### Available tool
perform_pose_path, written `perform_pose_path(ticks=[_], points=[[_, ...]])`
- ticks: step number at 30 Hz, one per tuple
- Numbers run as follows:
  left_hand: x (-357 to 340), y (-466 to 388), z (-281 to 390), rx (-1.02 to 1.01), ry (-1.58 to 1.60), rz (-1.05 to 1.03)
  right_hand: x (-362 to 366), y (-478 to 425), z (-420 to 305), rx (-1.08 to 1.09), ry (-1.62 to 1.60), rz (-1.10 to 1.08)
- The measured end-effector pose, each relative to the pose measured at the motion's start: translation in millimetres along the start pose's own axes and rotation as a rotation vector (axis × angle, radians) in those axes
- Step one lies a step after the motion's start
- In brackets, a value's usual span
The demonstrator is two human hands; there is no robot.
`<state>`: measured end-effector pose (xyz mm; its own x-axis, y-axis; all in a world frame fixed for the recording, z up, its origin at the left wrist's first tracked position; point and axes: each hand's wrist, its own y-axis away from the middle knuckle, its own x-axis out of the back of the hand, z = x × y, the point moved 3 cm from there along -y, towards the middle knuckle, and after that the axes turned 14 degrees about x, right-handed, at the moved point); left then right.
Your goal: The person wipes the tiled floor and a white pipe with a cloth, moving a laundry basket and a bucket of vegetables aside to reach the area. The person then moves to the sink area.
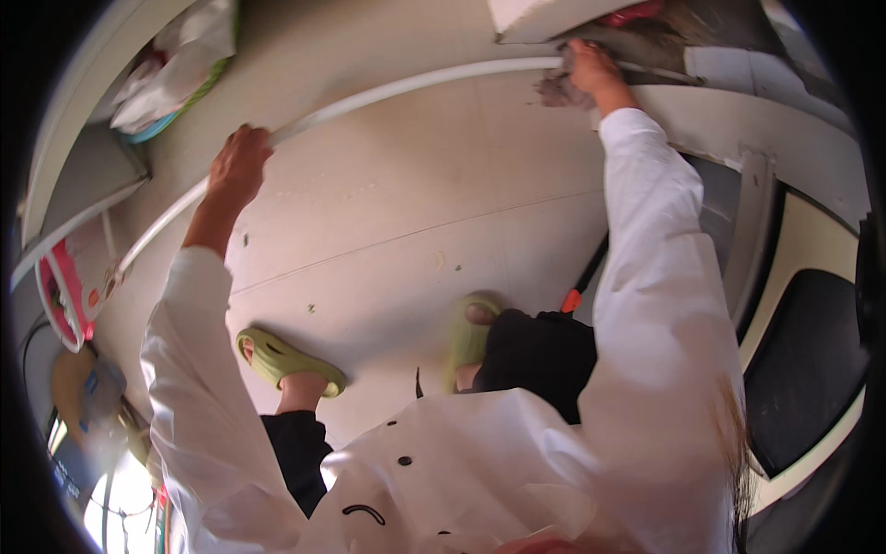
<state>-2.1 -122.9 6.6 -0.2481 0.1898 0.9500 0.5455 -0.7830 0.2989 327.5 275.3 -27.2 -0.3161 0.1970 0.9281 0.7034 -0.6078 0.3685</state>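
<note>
A long white pole (415, 83) runs across the view above the floor, from the lower left to the upper right. My left hand (239, 163) is wrapped around it left of the middle. At its upper right end, my right hand (592, 66) grips a bunched grey cloth or mop head (564, 90). Whether that grey material is fixed to the pole is hidden by the fingers. The pole's lower left end (121, 266) lies near a pink and white object (66, 298).
The pale floor (401, 235) bears small green scraps. White bags in a basket (176, 76) stand at the upper left. A white cabinet corner (526, 21) is near my right hand. Along the right side is a black-and-cream panel (803, 367). My feet wear green slides (294, 360).
</note>
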Motion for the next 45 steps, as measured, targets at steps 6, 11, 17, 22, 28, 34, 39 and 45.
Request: perform_pose_path(ticks=[6,11,17,22,28,34,39,45], points=[[5,-5,3,0.046,0.008,-0.125,13,21,-102,0.388,-0.043,0.237],[-11,-10,3,0.013,0.011,-0.165,46,25,-299,0.657,-0.191,0.29],[-4,6,-57,0.044,0.035,-0.272,58,30,-343,0.639,-0.176,0.272],[-1,55,-201,0.201,0.087,-0.128,41,29,-347,0.623,-0.092,0.258],[-6,68,-197,0.212,0.101,-0.232,42,41,-487,0.708,-0.259,0.26],[4,67,-203,0.131,0.195,-0.16,55,51,-534,0.681,-0.316,0.472],[-8,71,-207,0.152,0.156,-0.211,26,42,-380,0.468,-0.164,0.335],[-3,67,-195,0.209,0.123,-0.159,4,26,-360,0.264,0.067,0.26]])
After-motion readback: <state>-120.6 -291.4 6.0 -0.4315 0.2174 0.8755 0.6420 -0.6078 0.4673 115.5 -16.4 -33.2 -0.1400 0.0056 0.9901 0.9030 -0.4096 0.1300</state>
